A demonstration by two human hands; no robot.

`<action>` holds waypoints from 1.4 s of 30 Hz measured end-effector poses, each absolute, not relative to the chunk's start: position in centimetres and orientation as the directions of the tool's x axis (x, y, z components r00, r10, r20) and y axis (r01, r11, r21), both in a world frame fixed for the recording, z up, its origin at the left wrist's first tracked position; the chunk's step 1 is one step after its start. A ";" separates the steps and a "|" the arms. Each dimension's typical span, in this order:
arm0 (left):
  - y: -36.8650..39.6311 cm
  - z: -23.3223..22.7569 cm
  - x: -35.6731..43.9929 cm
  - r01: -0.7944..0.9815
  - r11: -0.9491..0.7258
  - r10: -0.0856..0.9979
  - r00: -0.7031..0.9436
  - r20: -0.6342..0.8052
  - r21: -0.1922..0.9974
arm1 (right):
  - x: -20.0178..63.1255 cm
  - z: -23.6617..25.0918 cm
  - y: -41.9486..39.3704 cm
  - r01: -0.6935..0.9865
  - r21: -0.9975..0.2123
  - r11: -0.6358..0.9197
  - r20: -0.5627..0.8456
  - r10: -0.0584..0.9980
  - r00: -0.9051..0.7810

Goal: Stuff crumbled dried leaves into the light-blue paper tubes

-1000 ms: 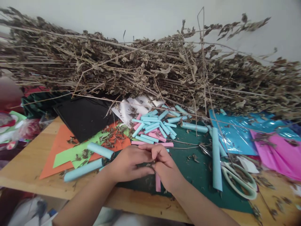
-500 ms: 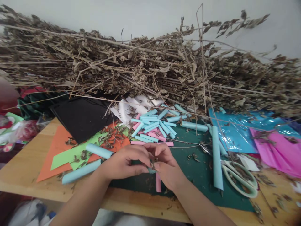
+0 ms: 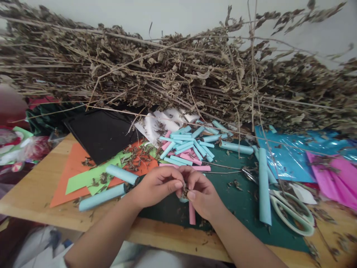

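Observation:
My left hand [image 3: 158, 188] and my right hand [image 3: 205, 197] meet over the front of the dark green mat [image 3: 228, 223]. Between their fingertips is a small clump of dried leaves [image 3: 185, 191], pinched from both sides. Just beneath it shows a bit of light blue paper [image 3: 183, 200], mostly hidden by the fingers. A pink paper tube [image 3: 192, 214] lies below my right hand, its upper end covered. Behind my hands is a pile of short blue tubes [image 3: 181, 143] mixed with pink ones.
A long heap of dried stems and leaves [image 3: 167, 74] lines the back. Scissors [image 3: 292, 212] lie at right beside a long blue tube [image 3: 264, 186]. Two thick blue tubes [image 3: 103, 197] rest at left by orange paper [image 3: 71, 167] and black sheets [image 3: 100, 134]. Blue film [image 3: 287, 152] lies back right.
The view has shifted a little, so everything sits further right in it. My left thumb has risen onto the leaf clump, and both hands stay together.

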State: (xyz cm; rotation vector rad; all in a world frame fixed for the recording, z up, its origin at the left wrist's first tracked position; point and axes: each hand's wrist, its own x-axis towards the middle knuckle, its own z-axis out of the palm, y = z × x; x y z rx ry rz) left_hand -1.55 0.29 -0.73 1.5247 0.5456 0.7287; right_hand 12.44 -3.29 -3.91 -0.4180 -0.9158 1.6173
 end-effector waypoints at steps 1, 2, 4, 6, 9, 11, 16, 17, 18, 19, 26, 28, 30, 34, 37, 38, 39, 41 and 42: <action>0.3 -0.7 -1.5 -0.084 -0.075 0.720 0.685 0.112 0.994 | 12.5 -3.9 -3.3 -0.658 -0.753 -0.018 0.211 0.941 -0.266; 0.2 -0.7 -1.5 -0.080 -0.076 0.718 0.687 0.110 0.994 | 12.5 -4.0 -3.3 -0.654 -0.756 -0.014 0.214 0.940 -0.267; 0.2 -0.7 -1.5 -0.073 -0.093 0.708 0.696 0.117 0.993 | 12.6 -4.2 -3.3 -0.643 -0.766 -0.004 0.220 0.938 -0.267; 0.3 -0.6 -1.5 -0.070 -0.126 0.703 0.698 0.139 0.990 | 12.7 -4.4 -3.2 -0.623 -0.782 0.015 0.223 0.940 -0.257; 0.4 -0.6 -1.5 -0.044 -0.222 0.696 0.693 0.189 0.974 | 12.8 -4.6 -3.1 -0.580 -0.813 0.057 0.235 0.942 -0.237; 0.4 -0.5 -1.5 -0.032 -0.259 0.692 0.691 0.209 0.965 | 12.7 -4.6 -3.1 -0.561 -0.824 0.081 0.246 0.942 -0.226; 0.3 -0.3 -1.3 -0.030 -0.043 0.691 0.721 0.051 0.999 | 12.5 -4.6 -3.2 -0.575 -0.815 0.064 0.238 0.943 -0.232; 0.2 -0.2 -1.2 -0.027 0.035 0.680 0.733 -0.004 0.999 | 12.5 -4.7 -3.2 -0.582 -0.812 0.045 0.229 0.942 -0.246; 0.2 -0.1 -1.1 -0.022 0.098 0.671 0.740 -0.050 0.995 | 12.5 -4.7 -3.2 -0.585 -0.811 0.024 0.216 0.941 -0.260; 0.2 0.1 -0.9 -0.013 0.137 0.665 0.743 -0.082 0.991 | 12.5 -4.7 -3.2 -0.584 -0.812 0.008 0.204 0.941 -0.270; 0.1 1.0 0.0 0.126 0.204 0.655 0.719 -0.231 0.971 | 12.3 -4.1 -3.4 -0.593 -0.805 0.031 0.235 0.934 -0.270; 0.1 1.0 0.1 0.142 0.240 0.652 0.709 -0.267 0.960 | 12.2 -3.9 -3.5 -0.630 -0.777 0.010 0.251 0.922 -0.294; -0.1 0.9 0.2 0.140 0.276 0.643 0.708 -0.291 0.951 | 12.2 -3.8 -3.7 -0.631 -0.776 0.002 0.252 0.918 -0.307; -0.4 0.4 0.3 0.092 0.334 0.652 0.697 -0.300 0.938 | 12.5 -3.4 -4.4 -0.434 -0.894 0.113 0.254 0.925 -0.283; -0.5 0.1 0.4 0.038 0.329 0.690 0.673 -0.267 0.944 | 12.7 -3.1 -4.7 -0.231 -0.938 0.260 0.314 0.918 -0.241; -0.5 0.0 0.4 0.025 0.331 0.691 0.674 -0.260 0.943 | 12.8 -3.0 -4.8 -0.193 -0.937 0.291 0.333 0.913 -0.237; -0.5 0.0 0.5 0.015 0.338 0.689 0.677 -0.259 0.941 | 12.8 -2.9 -4.8 -0.171 -0.935 0.311 0.346 0.907 -0.239; -0.5 -0.1 0.4 -0.003 0.364 0.685 0.679 -0.265 0.931 | 12.8 -2.8 -4.8 -0.150 -0.925 0.350 0.377 0.898 -0.227; -0.6 -0.1 0.4 -0.015 0.379 0.687 0.675 -0.270 0.925 | 12.8 -2.8 -4.7 -0.136 -0.919 0.370 0.392 0.895 -0.215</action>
